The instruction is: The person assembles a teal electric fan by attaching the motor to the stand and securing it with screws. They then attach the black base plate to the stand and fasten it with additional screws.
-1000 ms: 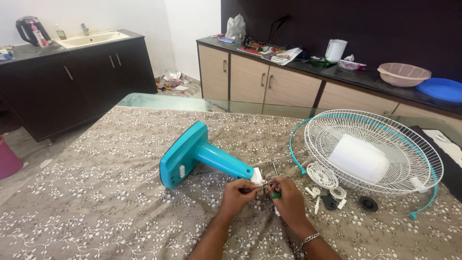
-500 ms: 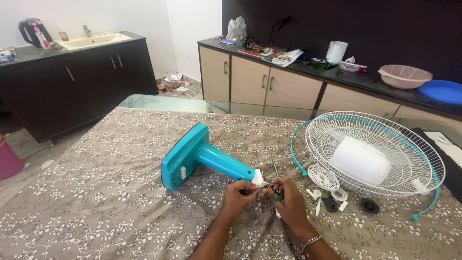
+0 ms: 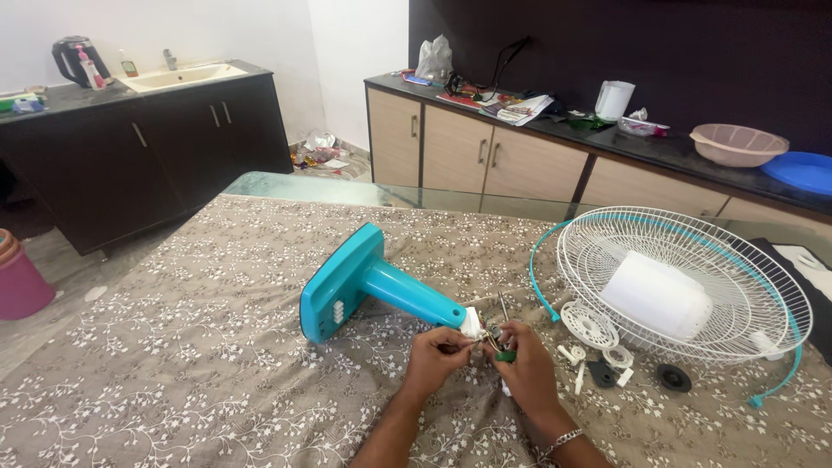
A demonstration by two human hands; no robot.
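**fan_fixer:** Looking down at the bench here, a small metal fitting [image 3: 485,340] is being worked at the white end of the teal fan stand [image 3: 381,290], which lies on its side on the cloth-covered counter [image 3: 173,364]. The left hand [image 3: 436,357] has its fingers pinched narrow on the small parts, and the right hand [image 3: 523,368] is closed around something with a green bit [image 3: 505,355], maybe a tool handle, though that can't be told for sure. How should a step like this be handled?

**old_sparky:** Probably best kept low and close to the cloth, so anything dropped gets caught by the fabric instead of bouncing off. The stand could be steadied with the heel of one hand, since it looks like it would roll on that round neck.

**fan_fixer:** And room to move?

**old_sparky:** Plenty is left open on the left side of the counter. The right is crowded: the white wire fan guard [image 3: 745,260] with the white motor housing [image 3: 655,295] inside it sits near, and loose bits like the white slotted disc [image 3: 588,323] and black round cap [image 3: 672,377] lie just beside the right wrist. An elbow swung out there would likely scatter them. The far glass edge [image 3: 303,186] is well apart, so no worry there.
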